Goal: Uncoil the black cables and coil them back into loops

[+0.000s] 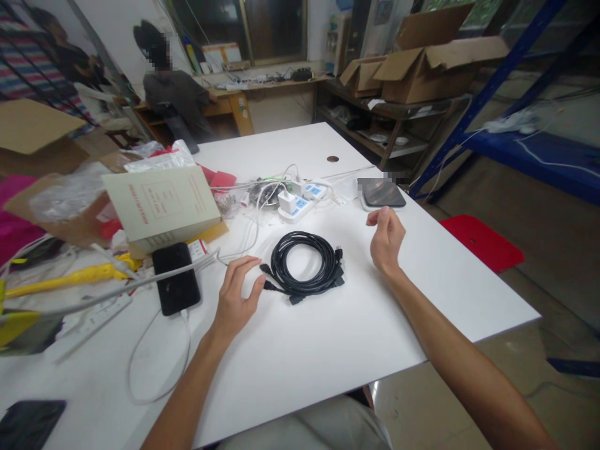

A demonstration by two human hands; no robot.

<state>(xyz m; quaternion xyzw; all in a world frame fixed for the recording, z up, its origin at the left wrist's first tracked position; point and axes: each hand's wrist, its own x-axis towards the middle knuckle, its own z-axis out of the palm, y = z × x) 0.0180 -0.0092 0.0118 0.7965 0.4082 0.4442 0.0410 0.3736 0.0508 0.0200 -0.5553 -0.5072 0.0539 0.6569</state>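
A coiled black cable (307,292) lies on the white table in front of me, its dark plug ends sticking out on both sides. Just left of the coil is my left hand (238,292), open, thumb and fingers apart, close to the plugs and holding nothing. My right hand (387,242) is held to the right of the coil, apart from it, with its fingers curled in and nothing visible in them. Beyond that hand, a dark flat device (384,193) sits near the table's right edge.
White power strips (295,211) with plugs and tangled wires stand behind the coil. To the left are a black phone (176,278) on a charging cord, a pale box (162,203) and a yellow tool (79,275). A red stool (482,242) is at right; people sit in the background.
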